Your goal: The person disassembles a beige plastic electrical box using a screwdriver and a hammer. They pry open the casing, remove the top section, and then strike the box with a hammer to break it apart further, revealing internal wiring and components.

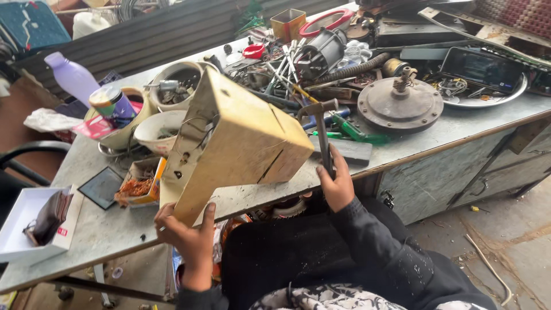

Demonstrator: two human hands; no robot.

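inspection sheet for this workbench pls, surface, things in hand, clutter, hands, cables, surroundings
surface: grey workbench, worn and crowded with parts
things in hand: cream metal casing, tilted up off the bench; hammer, head up beside the casing
clutter: round metal disc, bowls of small parts, purple bottle, green-handled tool, open white box
hands: left hand grips the casing's lower end; right hand grips the hammer handle
cables: loose wires among the parts behind the casing, ribbed hose
surroundings: corrugated sheet behind the bench, bare dusty floor at right
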